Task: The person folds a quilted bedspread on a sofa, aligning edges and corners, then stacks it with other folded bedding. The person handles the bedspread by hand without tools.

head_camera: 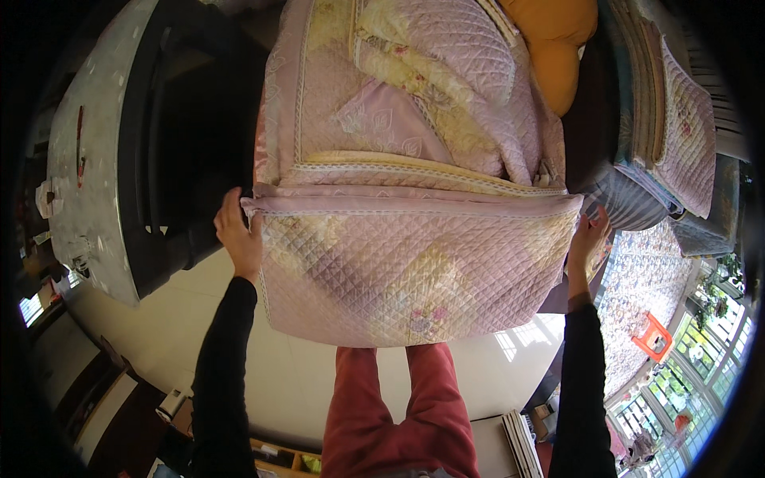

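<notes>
A pink and yellow quilted cover [412, 257] with lace-like trim hangs down in front of me, its upper edge stretched between my two hands. My left hand [239, 233] pinches the left upper corner between thumb and fingers. At the opposite corner, my right hand [588, 236] grips the cloth, though the fingertips are partly hidden by the fold. Beyond that edge lies more matching quilted fabric [388, 125], rumpled and folded over itself. A floral motif shows near the hanging cover's lower border.
A grey patterned table [95, 149] stands at left beside a dark surface [203, 119]. An orange cushion [553, 48] is at the top. Stacked folded textiles [651, 113] rise at right. Further right are an orange plastic stool [652, 337] and windows [687, 364]. Pale floor [293, 370] surrounds my legs.
</notes>
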Demonstrator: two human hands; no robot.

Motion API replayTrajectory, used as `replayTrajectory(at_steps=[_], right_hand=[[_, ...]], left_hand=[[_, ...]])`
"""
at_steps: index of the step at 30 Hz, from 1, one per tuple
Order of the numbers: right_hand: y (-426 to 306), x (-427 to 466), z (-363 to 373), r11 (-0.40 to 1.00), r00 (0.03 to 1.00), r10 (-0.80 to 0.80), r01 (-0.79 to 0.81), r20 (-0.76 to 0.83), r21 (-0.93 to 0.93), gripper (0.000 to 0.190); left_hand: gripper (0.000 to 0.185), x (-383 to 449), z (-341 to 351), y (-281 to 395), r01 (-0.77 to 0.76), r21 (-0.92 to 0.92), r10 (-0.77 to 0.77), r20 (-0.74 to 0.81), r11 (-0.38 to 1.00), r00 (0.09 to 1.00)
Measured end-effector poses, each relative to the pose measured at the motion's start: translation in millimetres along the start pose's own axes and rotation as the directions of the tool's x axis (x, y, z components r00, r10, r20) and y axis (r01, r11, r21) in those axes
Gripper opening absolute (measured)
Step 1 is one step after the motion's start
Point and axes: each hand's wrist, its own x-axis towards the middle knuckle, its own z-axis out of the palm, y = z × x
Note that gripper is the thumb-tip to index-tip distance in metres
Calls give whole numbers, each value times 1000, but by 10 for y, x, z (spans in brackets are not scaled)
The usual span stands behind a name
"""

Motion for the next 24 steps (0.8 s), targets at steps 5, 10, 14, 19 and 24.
replayTrajectory(at_steps=[5,10,14,19,24], right_hand=[[-1231,-603,104,925,837,-330,195,437,325,23],[-1946,-778,511,755,617,-655,518,436,401,42],[-2159,-784,595,705,558,-707,599,434,380,44],[-2335,-762,532,728,476,-651,613,591,307,43],[-2404,-672,511,746,447,-615,596,650,296,42]], left_hand=[[56,-119,57,894,-194,-309,293,316,931,902],[61,7,316,1254,-304,-240,373,336,922,865],[58,80,374,1239,-366,-225,425,335,903,841],[42,76,431,1196,-397,-227,457,412,889,788],[23,124,497,1169,-437,-243,500,392,866,772]])
